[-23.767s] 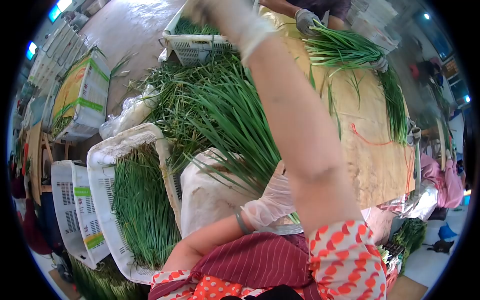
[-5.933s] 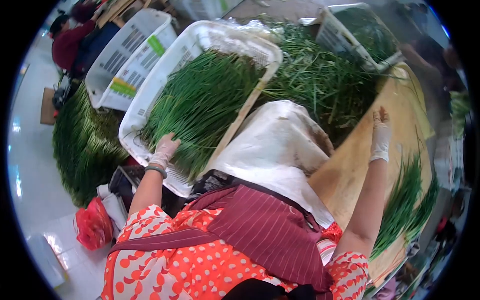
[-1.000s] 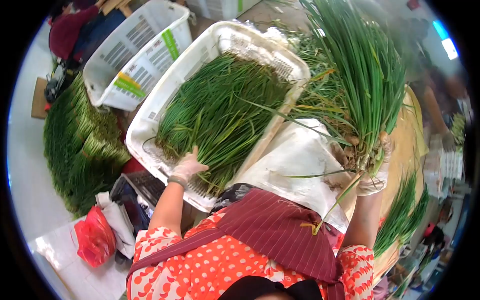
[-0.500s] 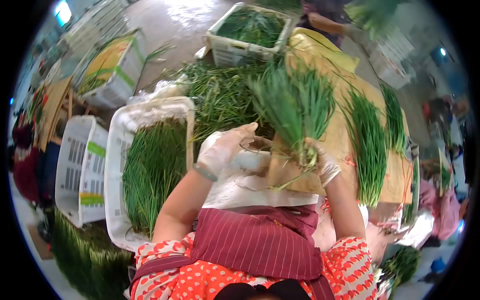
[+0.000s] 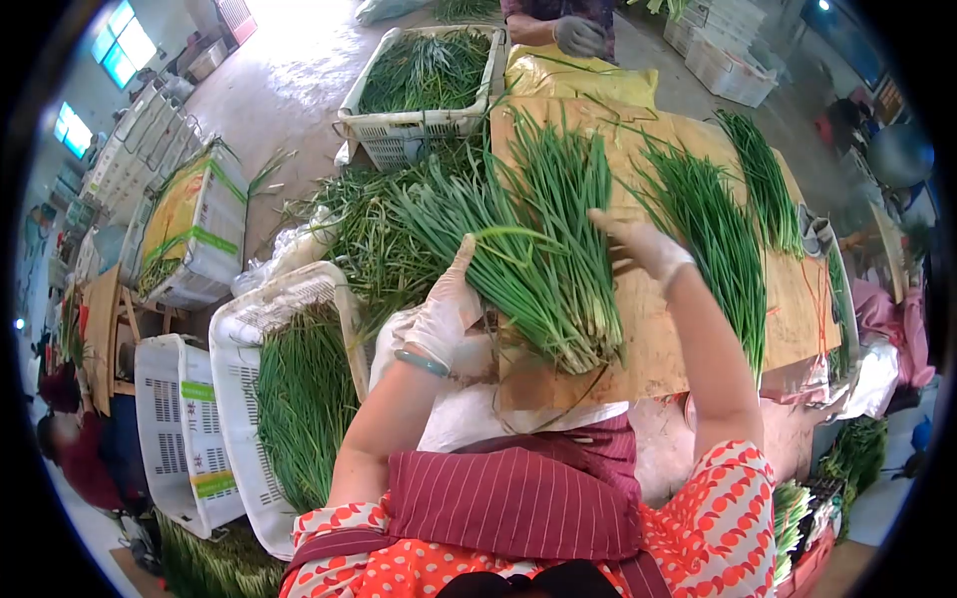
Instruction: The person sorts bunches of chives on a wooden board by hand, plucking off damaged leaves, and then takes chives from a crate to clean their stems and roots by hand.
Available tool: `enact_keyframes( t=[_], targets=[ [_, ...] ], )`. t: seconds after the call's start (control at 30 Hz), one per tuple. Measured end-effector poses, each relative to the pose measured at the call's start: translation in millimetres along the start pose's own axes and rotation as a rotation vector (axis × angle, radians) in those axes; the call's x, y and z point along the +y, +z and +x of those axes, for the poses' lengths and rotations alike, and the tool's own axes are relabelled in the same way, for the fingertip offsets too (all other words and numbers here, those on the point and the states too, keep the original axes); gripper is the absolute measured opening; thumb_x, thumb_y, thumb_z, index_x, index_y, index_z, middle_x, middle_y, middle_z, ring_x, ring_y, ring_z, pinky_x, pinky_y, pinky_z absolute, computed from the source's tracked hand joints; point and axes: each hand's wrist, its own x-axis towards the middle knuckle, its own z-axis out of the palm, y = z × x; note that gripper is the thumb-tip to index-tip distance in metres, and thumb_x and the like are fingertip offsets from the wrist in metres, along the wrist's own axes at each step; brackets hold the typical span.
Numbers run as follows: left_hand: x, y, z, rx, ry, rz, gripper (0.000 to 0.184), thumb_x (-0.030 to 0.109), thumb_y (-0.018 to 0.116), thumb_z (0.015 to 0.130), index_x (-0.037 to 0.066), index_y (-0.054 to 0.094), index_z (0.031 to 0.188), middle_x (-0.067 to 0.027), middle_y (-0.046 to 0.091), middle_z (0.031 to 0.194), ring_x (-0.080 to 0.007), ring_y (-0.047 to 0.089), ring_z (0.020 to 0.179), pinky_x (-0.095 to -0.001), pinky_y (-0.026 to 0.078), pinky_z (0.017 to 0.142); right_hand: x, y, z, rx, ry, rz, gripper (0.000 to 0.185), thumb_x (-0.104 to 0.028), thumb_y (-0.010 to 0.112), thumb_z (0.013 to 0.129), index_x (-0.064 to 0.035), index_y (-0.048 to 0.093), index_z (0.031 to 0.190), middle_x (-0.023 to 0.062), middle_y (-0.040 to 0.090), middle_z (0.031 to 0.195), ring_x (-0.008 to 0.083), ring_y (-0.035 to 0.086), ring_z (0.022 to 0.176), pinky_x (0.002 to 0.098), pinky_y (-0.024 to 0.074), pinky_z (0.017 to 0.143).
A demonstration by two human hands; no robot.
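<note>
Right hand [image 5: 643,249], thin pale glove, fingers spread and apart, just right of the near bunch of greens [image 5: 548,249]; can't tell if the fingertips graze it. Left hand [image 5: 449,304], gloved too, bangle [image 5: 422,363] at the wrist, is at the bunch's left side with one finger pointing up; other fingers partly hidden, so can't tell whether it pinches anything. A yellowish leaf [image 5: 513,235] lies across the bunch near that finger.

Bunch is on the left part of the bench [image 5: 648,349], pale stem ends toward the wearer, leaf tips fanning away, some past the bench's left edge. Second bunch [image 5: 703,249] lies on the bench's right part, third bunch [image 5: 766,189] by its right edge. Red string [image 5: 812,299] near the bench's right edge too.

Left of the bench: pile of loose greens [image 5: 394,214], then white basket [image 5: 227,369] with greens inside. Off the bench's far left corner: another white basket [image 5: 399,125], also filled. At the bench's far end: yellow sack [image 5: 588,85], a co-worker's gloved hand [image 5: 578,37] behind it.
</note>
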Motion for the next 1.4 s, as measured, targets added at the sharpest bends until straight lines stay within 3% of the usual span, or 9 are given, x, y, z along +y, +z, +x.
enact_keyframes(
  t=[0.13,0.27,0.47,0.67,0.93,1.13,1.2,1.33,1.4],
  targets=[
    [3.3,3.2,22.5,0.105,0.186,-0.146,0.056,0.039,0.071,0.078,0.005,0.052,0.118,-0.0113,0.06,0.113,-0.03,0.058,0.098,-0.0448,0.049,0.087,-26.2,77.7,41.5,-0.098,0.057,-0.12,0.064,-0.049,0.073,0.071,0.0022,0.061,0.109,0.0131,0.065,0.097,0.0204,0.062,0.081,0.0317,0.048,0.077],
    [21.9,18.5,-1.2,0.099,0.174,-0.041,0.039,0.029,0.068,0.081,0.003,0.058,0.107,-0.0119,0.064,0.097,-0.0258,0.064,0.081,-0.0406,0.055,0.072,-27.7,118.8,48.0,-0.254,-0.219,0.045,0.064,-0.025,0.081,0.067,0.0051,0.053,0.117,0.0099,0.063,0.101,0.0178,0.06,0.09,0.0307,0.0485,0.079],
    [42.3,101.2,-50.0,-0.161,0.684,0.291,0.036,0.003,0.064,0.079,0.001,0.054,0.114,-0.0078,0.063,0.101,-0.0184,0.062,0.09,-0.0295,0.052,0.08,-66.6,119.9,-0.1,-0.016,-0.833,0.417,0.074,-0.011,0.085,0.061,0.0021,0.046,0.122,0.0104,0.059,0.111,0.0191,0.057,0.097,0.0322,0.0468,0.088],
    [44.2,181.3,-74.5,-0.218,0.825,0.507,0.051,-0.006,0.073,0.068,0.002,0.053,0.114,-0.0048,0.062,0.104,-0.0141,0.06,0.092,-0.0277,0.05,0.082,-96.0,77.9,-58.3,0.078,-0.923,0.341,0.077,-0.001,0.081,0.063,-0.0002,0.039,0.128,0.0092,0.054,0.119,0.0199,0.054,0.106,0.0345,0.046,0.092],
    [40.7,186.4,-59.5,-0.29,0.693,0.808,0.056,0.009,0.08,0.067,0.0,0.053,0.115,-0.0084,0.063,0.1,-0.0162,0.062,0.084,-0.0292,0.052,0.078,-74.2,31.9,-50.6,0.09,-0.967,0.173,0.084,-0.021,0.087,0.059,0.0044,0.042,0.125,0.0124,0.058,0.116,0.0198,0.055,0.105,0.0323,0.0444,0.094],
    [51.7,221.8,-55.4,-0.326,0.691,0.975,0.052,0.016,0.084,0.064,0.0,0.057,0.106,-0.0056,0.064,0.091,-0.015,0.062,0.081,-0.0291,0.052,0.076,-98.9,37.7,-57.6,0.083,-1.107,0.101,0.069,-0.02,0.084,0.063,0.0006,0.049,0.12,0.0089,0.063,0.103,0.0141,0.061,0.086,0.0284,0.0507,0.076],
    [45.3,222.8,-44.6,-0.325,0.957,1.126,0.047,0.013,0.082,0.067,0.0,0.057,0.105,-0.0051,0.064,0.09,-0.0142,0.061,0.08,-0.0294,0.051,0.076,-93.7,47.0,-43.1,0.029,-1.158,0.259,0.058,-0.013,0.082,0.066,-0.0008,0.053,0.114,0.0086,0.063,0.101,0.0125,0.061,0.079,0.0278,0.0513,0.072],
    [43.4,233.9,-54.6,-0.147,1.033,1.286,0.032,0.014,0.077,0.071,0.004,0.064,0.098,-0.0042,0.066,0.088,-0.0141,0.061,0.084,-0.0262,0.046,0.076,-93.6,64.8,-32.5,0.23,-1.194,0.115,0.045,-0.014,0.08,0.067,0.0007,0.058,0.104,0.0094,0.064,0.095,0.013,0.058,0.083,0.0284,0.0494,0.075],
    [38.3,236.4,-55.7,0.018,1.014,1.284,0.026,0.012,0.077,0.07,0.003,0.066,0.093,-0.0028,0.066,0.084,-0.0127,0.061,0.083,-0.0253,0.047,0.076,-96.4,63.9,-30.4,0.494,-1.102,-0.148,0.063,-0.016,0.086,0.055,-0.0011,0.055,0.108,0.01,0.065,0.091,0.019,0.061,0.086,0.0327,0.0495,0.075]
  ],
)
